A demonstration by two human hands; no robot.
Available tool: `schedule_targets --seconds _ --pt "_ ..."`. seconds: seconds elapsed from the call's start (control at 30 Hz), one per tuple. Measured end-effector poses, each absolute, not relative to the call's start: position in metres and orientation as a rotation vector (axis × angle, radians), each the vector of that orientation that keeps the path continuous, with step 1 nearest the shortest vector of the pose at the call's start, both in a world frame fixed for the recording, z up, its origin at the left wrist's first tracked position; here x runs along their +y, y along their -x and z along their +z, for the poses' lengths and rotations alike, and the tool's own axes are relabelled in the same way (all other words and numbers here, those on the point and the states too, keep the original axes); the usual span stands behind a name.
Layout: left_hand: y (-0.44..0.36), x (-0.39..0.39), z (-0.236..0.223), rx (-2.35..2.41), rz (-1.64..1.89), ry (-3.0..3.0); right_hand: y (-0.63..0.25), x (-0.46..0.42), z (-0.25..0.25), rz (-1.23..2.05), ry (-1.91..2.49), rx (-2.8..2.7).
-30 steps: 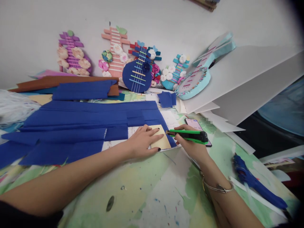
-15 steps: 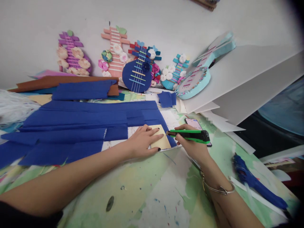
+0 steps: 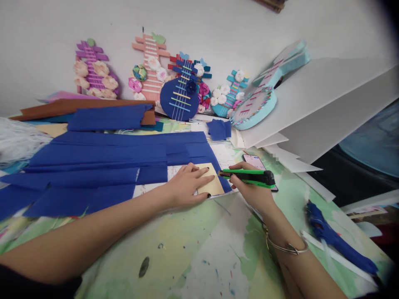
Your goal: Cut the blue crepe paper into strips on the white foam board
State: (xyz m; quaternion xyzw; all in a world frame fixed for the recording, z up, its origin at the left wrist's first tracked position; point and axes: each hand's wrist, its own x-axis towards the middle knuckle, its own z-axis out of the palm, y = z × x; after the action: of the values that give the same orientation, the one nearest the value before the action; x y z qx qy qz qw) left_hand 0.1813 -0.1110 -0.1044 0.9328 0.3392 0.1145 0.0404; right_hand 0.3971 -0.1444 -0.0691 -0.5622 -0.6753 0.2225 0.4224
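My left hand (image 3: pixel 188 186) lies flat with fingers spread on a pale yellow card (image 3: pixel 215 189), pressing it onto blue crepe-like paper (image 3: pixel 222 181). In my right hand (image 3: pixel 254 195) is a green and black utility knife (image 3: pixel 249 177), its tip at the card's right edge. Whether the tip touches the paper I cannot tell. More blue paper sheets (image 3: pixel 109 151) spread out to the left, over a white board (image 3: pixel 151 189). A small stack of blue pieces (image 3: pixel 219 129) sits beyond the card.
Behind the paper, several decorated lute-shaped crafts (image 3: pixel 180 99) lean on the wall. A phone (image 3: pixel 256 162) lies beyond my right hand. To the right are a blue glue gun (image 3: pixel 339 245), a white strip (image 3: pixel 352 270) and large white boards (image 3: pixel 311 104). White string (image 3: pixel 18 141) is heaped at left.
Both hands, the card and the knife stay in almost the same place. The knife's tip has shifted very slightly, and the view has moved a little.
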Motion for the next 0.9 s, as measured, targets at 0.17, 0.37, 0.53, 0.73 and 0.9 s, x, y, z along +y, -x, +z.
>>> schedule_targets --seconds 0.17,0.37,0.53,0.73,0.9 --pt "-0.1815 -0.1113 -0.1039 1.049 0.337 -2.851 -0.3971 -0.1442 -0.0706 0.565 1.406 -1.691" --pt "-0.1814 -0.1103 -0.105 1.048 0.332 -2.836 -0.397 -0.1448 -0.0692 0.549 1.437 -1.686" --pt "-0.1813 -0.1106 -0.105 1.047 0.328 -2.84 -0.397 -0.1438 -0.0693 0.551 1.411 -1.669" --pt "-0.1812 -0.1108 -0.1045 1.03 0.353 -2.836 -0.3975 -0.1423 -0.0722 0.572 1.41 -1.65" --pt "-0.1808 -0.11 -0.1059 1.034 0.355 -2.833 -0.3976 -0.1421 -0.0732 0.582 1.374 -1.644"
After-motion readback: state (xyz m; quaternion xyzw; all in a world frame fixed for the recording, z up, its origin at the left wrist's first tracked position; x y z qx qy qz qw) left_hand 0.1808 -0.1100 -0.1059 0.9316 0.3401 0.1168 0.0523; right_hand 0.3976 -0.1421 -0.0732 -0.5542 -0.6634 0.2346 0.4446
